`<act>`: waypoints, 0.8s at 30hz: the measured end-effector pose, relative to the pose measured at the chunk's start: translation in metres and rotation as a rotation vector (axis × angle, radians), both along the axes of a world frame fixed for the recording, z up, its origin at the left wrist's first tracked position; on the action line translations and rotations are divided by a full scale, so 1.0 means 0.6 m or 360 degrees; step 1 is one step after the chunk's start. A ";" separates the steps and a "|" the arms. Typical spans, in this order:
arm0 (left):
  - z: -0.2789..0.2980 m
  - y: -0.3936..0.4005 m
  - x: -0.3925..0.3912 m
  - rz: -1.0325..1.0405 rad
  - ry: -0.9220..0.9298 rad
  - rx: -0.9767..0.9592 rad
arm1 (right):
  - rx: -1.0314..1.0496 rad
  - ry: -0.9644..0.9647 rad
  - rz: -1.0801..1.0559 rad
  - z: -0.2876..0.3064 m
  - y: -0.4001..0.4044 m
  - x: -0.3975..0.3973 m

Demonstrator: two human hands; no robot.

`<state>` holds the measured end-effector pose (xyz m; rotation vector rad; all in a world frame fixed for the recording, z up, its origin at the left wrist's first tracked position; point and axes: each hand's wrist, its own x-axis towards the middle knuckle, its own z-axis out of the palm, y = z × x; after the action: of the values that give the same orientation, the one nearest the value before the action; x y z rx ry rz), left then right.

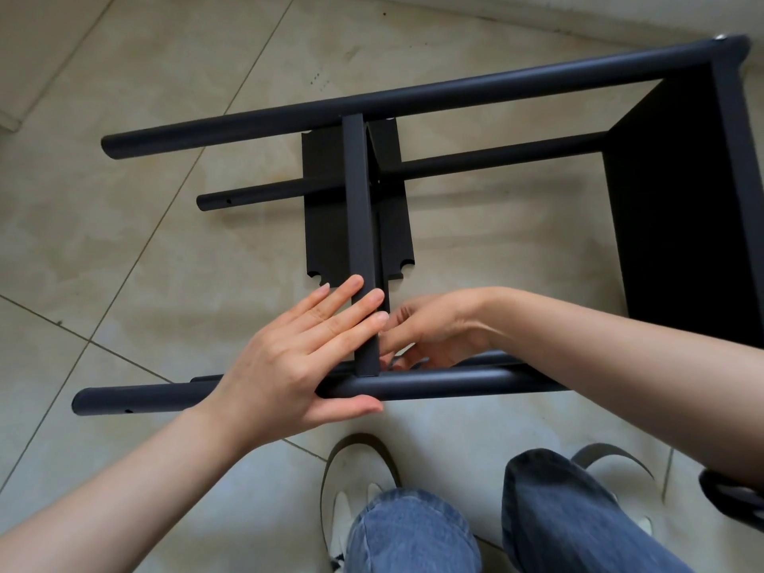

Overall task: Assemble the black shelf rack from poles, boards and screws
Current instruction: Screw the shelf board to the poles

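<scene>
On the tiled floor (124, 225), in front of the person's knees, the black shelf rack (454, 159) lies on its side, partly built. A far pole (372, 105) and a near pole (434, 386) run left to right, with two thinner-looking poles lower down, and a fitted board (686, 200) closes the right end. A middle board (361, 225) stands on edge between the far and near poles, its lower end meeting the near pole.

The left hand (302, 357) steadies that joint: its fingers lie straight and flat against the left face of the middle board, and the thumb runs along under the near pole, so the grip is spread and pressing, not curled round anything. The right hand (430, 328) reaches in behind the board's near end with its fingers bent toward the joint. Something small and grey shows below them, perhaps a screw or key, but what they pinch cannot be told.

By the look of it the parts are painted metal: stiff, smooth, probably a little slippery. The middle board looks thin and light, free to tip or slide until its screw bites, so a flat palm on its face near the joint suits it better than a pinch on the edge. For turning or lifting the whole frame, the poles close to a fitted board seem the soundest hold.
</scene>
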<state>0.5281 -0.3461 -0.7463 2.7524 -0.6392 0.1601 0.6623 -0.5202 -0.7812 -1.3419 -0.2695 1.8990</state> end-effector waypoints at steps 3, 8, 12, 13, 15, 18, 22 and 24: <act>0.000 -0.001 0.000 0.0007 -0.0003 0.0007 | 0.0005 0.0005 0.0011 0.001 -0.008 0.008; 0.000 -0.001 0.000 0.0004 -0.0007 0.0000 | -0.0053 -0.0091 0.0048 -0.002 0.001 0.003; 0.001 -0.001 0.000 0.0005 0.0000 -0.0001 | -0.0016 -0.0067 0.0001 -0.001 0.005 -0.006; 0.002 -0.001 0.000 0.0005 0.0000 0.0001 | -0.0008 -0.0056 -0.0024 0.000 0.002 -0.005; 0.003 -0.001 -0.001 0.0006 0.0000 0.0007 | -0.0013 -0.0057 -0.0024 0.003 -0.005 0.002; 0.004 -0.002 -0.001 0.0012 -0.0003 0.0019 | -0.0035 -0.0093 0.0018 0.004 -0.007 0.008; 0.004 -0.002 -0.001 0.0009 -0.0008 0.0018 | -0.0056 -0.0117 0.0056 0.002 0.002 0.000; 0.004 -0.002 -0.001 0.0005 -0.0008 0.0017 | -0.0036 -0.0095 0.0022 0.003 0.000 -0.001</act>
<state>0.5277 -0.3471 -0.7436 2.7641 -0.6386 0.1652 0.6616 -0.5200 -0.7794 -1.4164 -0.2887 1.8806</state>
